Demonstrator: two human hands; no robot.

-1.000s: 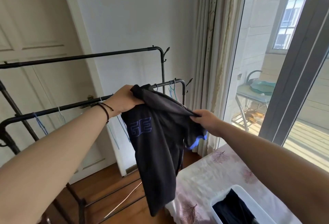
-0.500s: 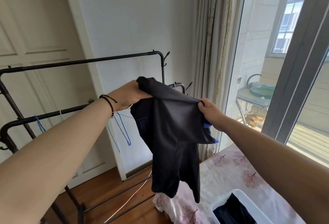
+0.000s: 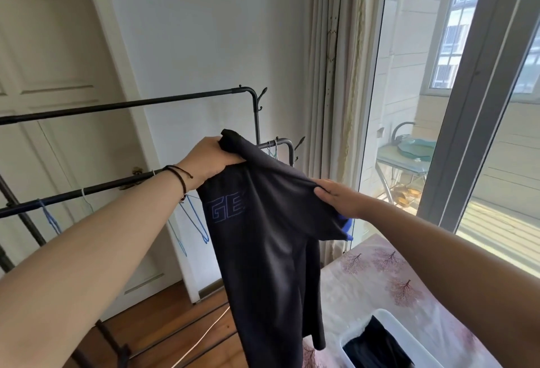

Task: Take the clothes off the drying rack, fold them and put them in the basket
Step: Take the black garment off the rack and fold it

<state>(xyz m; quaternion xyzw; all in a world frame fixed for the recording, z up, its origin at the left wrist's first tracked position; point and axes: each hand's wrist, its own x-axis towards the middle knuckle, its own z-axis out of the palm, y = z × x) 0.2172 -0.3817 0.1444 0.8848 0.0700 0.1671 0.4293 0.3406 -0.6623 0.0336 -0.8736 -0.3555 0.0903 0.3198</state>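
Note:
A dark T-shirt [image 3: 271, 253] with blue outlined letters and a blue sleeve edge hangs in the air in front of me. My left hand [image 3: 209, 160] grips its top left corner. My right hand [image 3: 340, 199] holds the right shoulder part, fingers lying along the cloth with the thumb underneath. The black drying rack [image 3: 122, 106] stands behind, with empty blue wire hangers [image 3: 198, 221] on its lower bar. The white basket [image 3: 388, 321] sits at the bottom right on the bed, dark folded clothes [image 3: 377, 347] inside.
The bed [image 3: 388, 274] with a pink tree-pattern cover fills the lower right. A curtain [image 3: 336, 75] and a glass sliding door [image 3: 479, 99] stand at the right. A white wardrobe door [image 3: 46, 61] is at the left. A white cable [image 3: 201, 338] lies on the wooden floor.
The shirt has turned, so its blue letters face me again. My right hand has dropped lower and its fingers have straightened along the cloth. The left hand has kept its grip.

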